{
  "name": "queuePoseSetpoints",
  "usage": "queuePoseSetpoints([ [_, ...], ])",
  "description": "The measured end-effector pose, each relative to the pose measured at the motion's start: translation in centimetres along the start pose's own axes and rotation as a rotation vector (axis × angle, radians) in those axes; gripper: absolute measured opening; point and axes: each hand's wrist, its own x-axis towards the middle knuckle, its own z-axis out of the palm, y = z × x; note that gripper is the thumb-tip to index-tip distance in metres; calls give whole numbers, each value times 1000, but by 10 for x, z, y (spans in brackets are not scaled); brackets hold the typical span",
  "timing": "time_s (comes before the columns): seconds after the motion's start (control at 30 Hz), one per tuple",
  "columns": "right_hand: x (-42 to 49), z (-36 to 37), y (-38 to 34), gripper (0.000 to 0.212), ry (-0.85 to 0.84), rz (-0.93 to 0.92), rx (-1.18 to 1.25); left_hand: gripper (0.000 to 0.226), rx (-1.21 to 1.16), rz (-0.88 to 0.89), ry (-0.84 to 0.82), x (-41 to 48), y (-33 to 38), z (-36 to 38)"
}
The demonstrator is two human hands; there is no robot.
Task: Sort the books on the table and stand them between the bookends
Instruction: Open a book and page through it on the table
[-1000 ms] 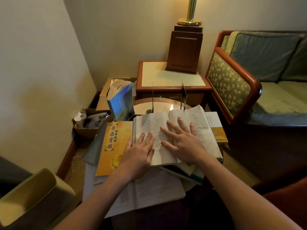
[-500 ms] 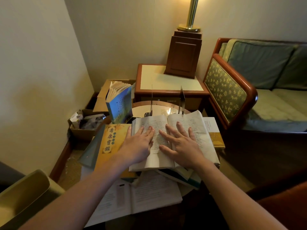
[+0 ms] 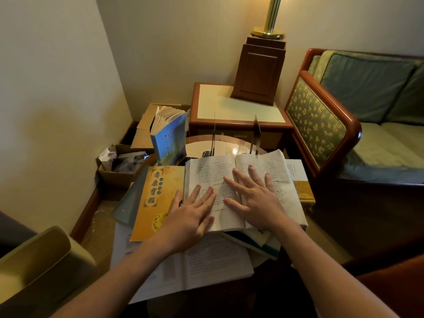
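At far left, a cardboard box [image 3: 119,167] of crumpled clutter stands on the floor against the wall. Just right of it, a blue book [image 3: 171,143] stands upright on the round surface [image 3: 226,146], pages fanned at the top. In front of the blue book, a yellow book [image 3: 152,198] lies flat, cover up, touching the left edge of the open book [image 3: 206,174].

The left hand [image 3: 190,218] lies flat with fingers straight and slightly spread: the fingers rest on the left page, and the thumb reaches toward the yellow book. The right hand [image 3: 257,203] lies flat with fingers splayed, spanning the gutter and the right page. Neither hand grips anything.

A second open book [image 3: 206,265] lies nearer the person, partly beneath the left wrist. More books lie under the open book; their number cannot be told.

Behind the open book, two thin bookends [image 3: 255,138] stand upright and apart, with no book between them. At right, a gold-covered book [image 3: 301,189] protrudes from under the open book.
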Motion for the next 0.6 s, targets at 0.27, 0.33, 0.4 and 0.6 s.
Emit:
queuePoseSetpoints([
  [0.27,1,-1,0,67,15,-6,15,58,-49,-83,58,30,3,-9],
  [0.33,1,-3,-1,67,4,-2,8,57,-54,-118,61,48,5,-16],
  [0.4,2,-5,-2,67,-5,3,5,56,-56,-152,57,63,5,-23],
  [0.6,2,-5,-3,65,-12,5,10,58,-91,-239,94,68,10,-18],
])
